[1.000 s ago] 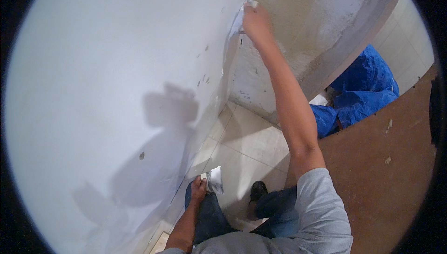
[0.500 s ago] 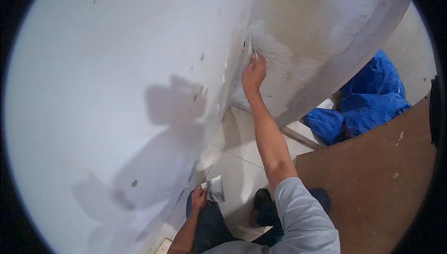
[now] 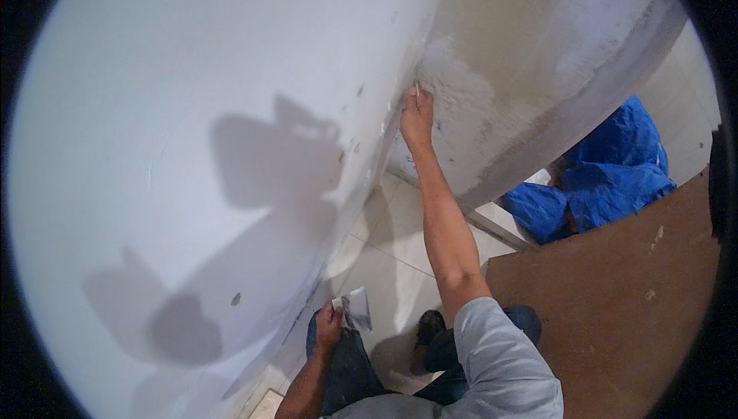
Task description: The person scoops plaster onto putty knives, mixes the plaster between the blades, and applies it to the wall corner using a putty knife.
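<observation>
My right hand is closed on a thin scraper, seen nearly edge-on, at the inside corner where the white wall meets the patchy plastered wall. Rough white compound shows on the plaster around it. Low by my left leg, my left hand grips a wide putty knife, its blade smeared with white and dark grey material.
Blue plastic-wrapped bundles lie beyond the plastered wall's edge at right, near a pale ledge. A large brown board fills the lower right. My feet stand on pale floor tiles.
My right hand has come down the corner from high up, its tool now edge-on; over the last half second it shifted only slightly. My left hand stays low with the putty knife.
</observation>
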`<state>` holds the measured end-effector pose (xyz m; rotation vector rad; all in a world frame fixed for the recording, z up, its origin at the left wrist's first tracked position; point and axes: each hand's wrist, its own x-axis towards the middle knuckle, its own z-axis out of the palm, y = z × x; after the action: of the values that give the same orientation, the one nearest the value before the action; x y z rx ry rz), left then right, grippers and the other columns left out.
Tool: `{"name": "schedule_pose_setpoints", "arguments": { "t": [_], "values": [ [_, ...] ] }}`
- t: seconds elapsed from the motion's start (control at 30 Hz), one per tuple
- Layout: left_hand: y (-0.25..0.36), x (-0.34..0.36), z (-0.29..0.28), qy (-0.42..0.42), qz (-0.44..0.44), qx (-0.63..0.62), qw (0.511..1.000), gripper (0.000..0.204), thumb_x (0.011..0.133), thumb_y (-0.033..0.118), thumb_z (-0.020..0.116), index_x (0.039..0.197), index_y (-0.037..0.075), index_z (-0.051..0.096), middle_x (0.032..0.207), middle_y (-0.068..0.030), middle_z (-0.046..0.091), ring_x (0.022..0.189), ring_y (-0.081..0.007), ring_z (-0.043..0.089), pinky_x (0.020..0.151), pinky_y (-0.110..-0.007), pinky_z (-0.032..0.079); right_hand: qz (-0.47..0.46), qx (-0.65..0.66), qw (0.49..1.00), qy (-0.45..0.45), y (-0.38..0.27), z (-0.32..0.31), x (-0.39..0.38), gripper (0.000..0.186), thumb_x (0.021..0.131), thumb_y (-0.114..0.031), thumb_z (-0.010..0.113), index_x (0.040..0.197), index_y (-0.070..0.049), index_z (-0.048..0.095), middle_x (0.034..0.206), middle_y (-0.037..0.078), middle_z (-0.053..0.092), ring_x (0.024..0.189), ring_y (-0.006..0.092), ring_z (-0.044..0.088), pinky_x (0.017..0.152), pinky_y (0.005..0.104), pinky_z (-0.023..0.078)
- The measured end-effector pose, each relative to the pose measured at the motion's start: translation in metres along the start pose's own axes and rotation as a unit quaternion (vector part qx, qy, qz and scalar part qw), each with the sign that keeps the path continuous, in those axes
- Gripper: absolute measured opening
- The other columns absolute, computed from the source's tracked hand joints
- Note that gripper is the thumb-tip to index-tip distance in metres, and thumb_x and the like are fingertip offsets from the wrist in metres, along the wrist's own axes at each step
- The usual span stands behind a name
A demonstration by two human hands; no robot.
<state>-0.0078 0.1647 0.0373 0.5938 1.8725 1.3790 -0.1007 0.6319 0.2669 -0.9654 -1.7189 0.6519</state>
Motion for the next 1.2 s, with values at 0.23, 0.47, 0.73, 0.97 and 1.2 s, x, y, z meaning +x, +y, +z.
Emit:
{"name": "schedule_pose_setpoints", "arguments": {
  "t": [0.23,0.47,0.73,0.97,1.2],
  "values": [
    [-0.003,0.0,-0.005,-0.021,-0.114,-0.061,0.991,0.015,0.099,0.014,0.052,0.103,0.001,0.058,0.081,-0.007,0.064,0.059,-0.0127,0.061,0.045,-0.028,0.051,0.051,0.075,0.989,-0.117,0.019,-0.05,-0.038,0.036,0.103,-0.027,0.045,0.113,0.005,0.058,0.094,0.013,0.06,0.079,0.025,0.062,0.071,0.0335,0.055],
    [-0.025,0.001,-0.009,-0.01,-0.145,-0.059,0.988,0.018,0.098,0.015,0.053,0.107,0.002,0.06,0.083,-0.0068,0.065,0.061,-0.0125,0.061,0.049,-0.029,0.051,0.475,0.22,0.827,-0.203,0.045,-0.037,-0.052,0.027,0.101,-0.023,0.046,0.111,-0.004,0.062,0.103,0.011,0.065,0.081,0.0242,0.066,0.063,0.0422,0.062],
    [0.017,-0.003,0.002,-0.003,-0.005,0.029,1.0,0.022,0.098,0.018,0.052,0.112,0.003,0.06,0.084,-0.0073,0.067,0.066,-0.0162,0.062,0.06,-0.033,0.051,0.476,0.249,0.821,-0.195,0.066,-0.026,0.022,0.022,0.099,-0.024,0.048,0.108,-0.009,0.061,0.091,0.008,0.067,0.074,0.0235,0.066,0.056,0.0406,0.059],
    [-0.023,-0.002,0.001,0.004,-0.033,-0.028,0.999,0.022,0.097,0.019,0.053,0.107,0.001,0.061,0.084,-0.0068,0.066,0.07,-0.0135,0.06,0.066,-0.033,0.05,0.387,0.251,0.862,-0.211,-0.035,-0.048,0.099,0.018,0.099,-0.023,0.049,0.092,-0.01,0.06,0.083,0.005,0.065,0.06,0.0201,0.061,0.048,0.0329,0.056],
    [-0.02,-0.003,0.007,0.003,0.021,-0.047,0.999,0.02,0.097,0.017,0.053,0.103,0.001,0.062,0.083,-0.007,0.066,0.075,-0.0134,0.06,0.071,-0.033,0.049,0.305,0.231,0.899,-0.213,-0.118,-0.093,0.135,0.018,0.098,-0.022,0.052,0.098,-0.007,0.062,0.087,0.007,0.065,0.068,0.02,0.063,0.055,0.0322,0.058]
  ]
}}
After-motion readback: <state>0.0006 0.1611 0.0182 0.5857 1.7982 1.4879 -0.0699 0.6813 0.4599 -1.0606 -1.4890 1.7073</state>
